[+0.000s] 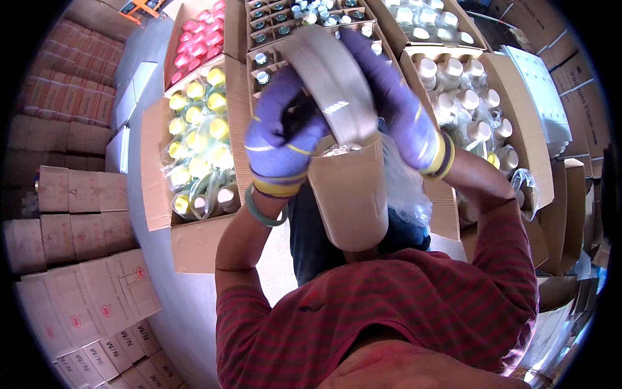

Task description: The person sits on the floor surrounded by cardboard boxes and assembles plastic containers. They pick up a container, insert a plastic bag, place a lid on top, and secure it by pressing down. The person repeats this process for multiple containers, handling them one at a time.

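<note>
My left hand point(280, 129), in a purple glove with a yellow cuff, curls its fingers at the left side of a glossy, curved grey-white piece point(338, 91). Gloved alike, my right hand point(405, 107) grips the same piece from the right, its fingers partly smeared by motion. The piece's exact kind is unclear. Just below it, a tall beige cylindrical container point(350, 201) stands close to my chest, with a shiny spot at its top. The piece hides part of that top, so I cannot tell whether the two are joined.
Open cartons surround me: yellow-capped bottles point(194, 133) at left, pink-topped bottles point(197, 39) behind, a divided carton of small bottles point(282, 29) ahead, white-capped bottles point(470, 97) at right. Clear plastic point(408, 188) hangs beside my leg. Stacked cartons point(84, 305) line the left.
</note>
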`<state>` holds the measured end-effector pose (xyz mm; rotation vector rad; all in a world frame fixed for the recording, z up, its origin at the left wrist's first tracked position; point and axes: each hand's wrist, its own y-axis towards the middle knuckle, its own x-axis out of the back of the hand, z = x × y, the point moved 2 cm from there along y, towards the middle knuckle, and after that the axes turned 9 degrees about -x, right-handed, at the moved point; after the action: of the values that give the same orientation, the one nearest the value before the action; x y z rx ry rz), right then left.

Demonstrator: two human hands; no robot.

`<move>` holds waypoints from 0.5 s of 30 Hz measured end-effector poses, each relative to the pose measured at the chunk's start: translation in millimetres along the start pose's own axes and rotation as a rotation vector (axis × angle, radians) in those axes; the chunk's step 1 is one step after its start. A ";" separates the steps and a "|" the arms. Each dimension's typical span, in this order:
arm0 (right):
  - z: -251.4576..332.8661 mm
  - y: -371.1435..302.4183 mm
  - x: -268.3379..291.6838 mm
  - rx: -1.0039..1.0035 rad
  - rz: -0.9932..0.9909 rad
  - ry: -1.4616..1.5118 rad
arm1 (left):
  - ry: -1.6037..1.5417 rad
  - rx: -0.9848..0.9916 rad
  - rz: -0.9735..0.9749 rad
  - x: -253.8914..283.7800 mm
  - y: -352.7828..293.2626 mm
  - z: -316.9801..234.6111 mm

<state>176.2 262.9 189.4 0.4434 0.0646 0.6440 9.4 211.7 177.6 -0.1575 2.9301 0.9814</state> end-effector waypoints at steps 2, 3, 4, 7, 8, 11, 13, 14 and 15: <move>-2.7 -2.8 5.7 0.039 0.036 -0.082 | 0.060 -0.069 0.019 -5.0 2.2 -6.7; -1.4 -1.2 10.5 0.042 0.042 -0.118 | 0.376 -0.159 0.107 -3.0 0.4 -10.3; 0.9 1.0 15.5 0.049 0.048 -0.159 | 0.611 -0.347 0.178 -6.0 2.7 -16.5; -11.6 6.8 43.7 0.211 -0.083 -0.517 | 1.027 -0.663 0.377 -12.6 5.2 -25.3; -12.4 7.2 45.0 0.163 -0.091 -0.468 | 1.070 -0.701 0.429 -12.7 5.3 -22.7; -6.9 11.0 26.3 -0.095 -0.057 -0.069 | 0.588 -0.247 0.119 5.7 8.9 -2.1; -7.2 6.1 14.8 -0.111 -0.023 -0.015 | 0.384 -0.180 0.013 0.5 9.1 -2.1; -7.2 6.6 15.5 -0.051 -0.013 -0.083 | 0.544 -0.292 0.066 0.0 8.8 -1.9; -3.6 9.7 19.9 0.057 -0.016 -0.213 | 0.765 -0.389 0.116 -2.0 5.8 -5.4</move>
<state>185.9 283.0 191.8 0.5638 -0.1157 0.5776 10.6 213.2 185.5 -0.4773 3.3620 1.8596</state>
